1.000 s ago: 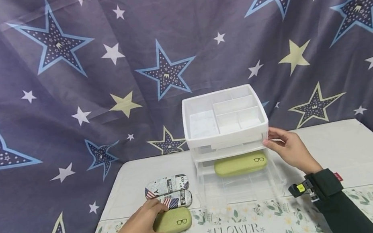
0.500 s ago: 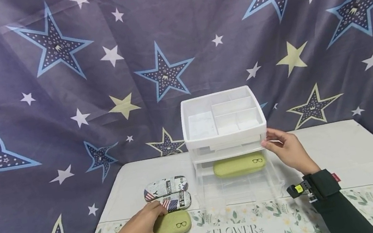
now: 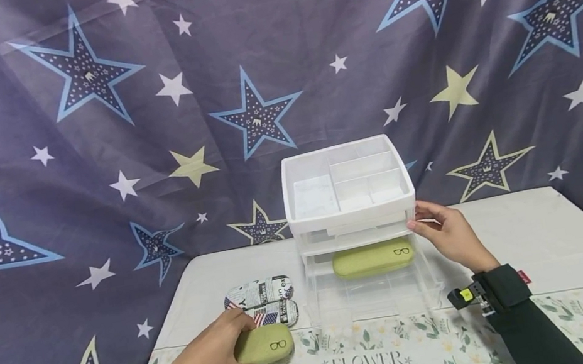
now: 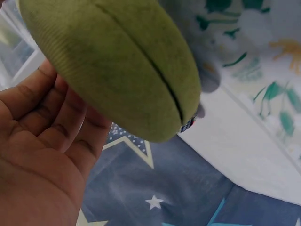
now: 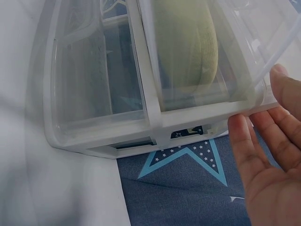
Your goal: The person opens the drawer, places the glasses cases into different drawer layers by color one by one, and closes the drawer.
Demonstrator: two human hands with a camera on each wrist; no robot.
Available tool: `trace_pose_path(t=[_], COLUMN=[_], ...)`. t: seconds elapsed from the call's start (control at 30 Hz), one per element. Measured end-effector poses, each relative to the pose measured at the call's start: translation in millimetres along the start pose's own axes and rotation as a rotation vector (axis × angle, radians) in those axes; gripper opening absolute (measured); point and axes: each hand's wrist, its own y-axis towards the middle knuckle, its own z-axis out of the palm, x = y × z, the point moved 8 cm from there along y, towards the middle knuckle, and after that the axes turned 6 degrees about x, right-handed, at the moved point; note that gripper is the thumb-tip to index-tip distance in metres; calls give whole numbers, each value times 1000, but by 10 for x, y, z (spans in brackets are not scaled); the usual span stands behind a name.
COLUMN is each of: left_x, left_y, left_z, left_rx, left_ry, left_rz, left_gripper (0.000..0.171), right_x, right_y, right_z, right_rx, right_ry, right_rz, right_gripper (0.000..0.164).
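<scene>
The white drawer unit (image 3: 353, 215) stands on the bench (image 3: 529, 239), with its compartmented top tray (image 3: 315, 194) facing up and a clear lower drawer (image 3: 370, 300) pulled out toward the person. To the left and in front of the drawer unit, the left hand (image 3: 211, 352) grips a green case (image 3: 266, 346), its fingers clamped on it, thumb at the near edge and the others on the far side; a small glasses mark shows at the case's right end. At the drawer unit's right front corner, the right hand (image 3: 451, 239) holds the frame, thumb at the front and fingers bent against the side wall. Left of the drawer unit, just beyond the gripped case, lie 2 newsprint-and-flag cases (image 3: 260, 290), side by side. A second green case (image 3: 372, 258) rests inside the drawer unit, below the upper drawer. Behind the drawer unit hangs a star-patterned curtain (image 3: 301, 27); in front of it, floral cloth reads "FLOWER" (image 3: 367, 361).
</scene>
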Motion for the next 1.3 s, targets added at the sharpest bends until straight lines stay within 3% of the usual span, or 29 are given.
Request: trace_pose_path(t=[0.5, 0.7, 0.83, 1.03, 1.3], left_x=[-103, -168, -226, -348, -515], left_y=[55, 50, 66, 141, 284], left_z=[-460, -696, -873, -1065, -1225], left_rx=[-107, -123, -171, -242, -266], left_ry=[128, 148, 196, 245, 232], left_rz=[64, 71, 117, 187, 230], left_gripper=[58, 58, 58, 60, 61], right_x=[99, 74, 74, 27, -17], right_y=[11, 15, 15, 10, -11], right_z=[21, 16, 9, 0, 3], right_rx=[11, 18, 16, 14, 16], right_ry=[8, 19, 10, 4, -7], right_rz=[-7, -3, 0, -7, -28], right_gripper=[51, 53, 53, 53, 54])
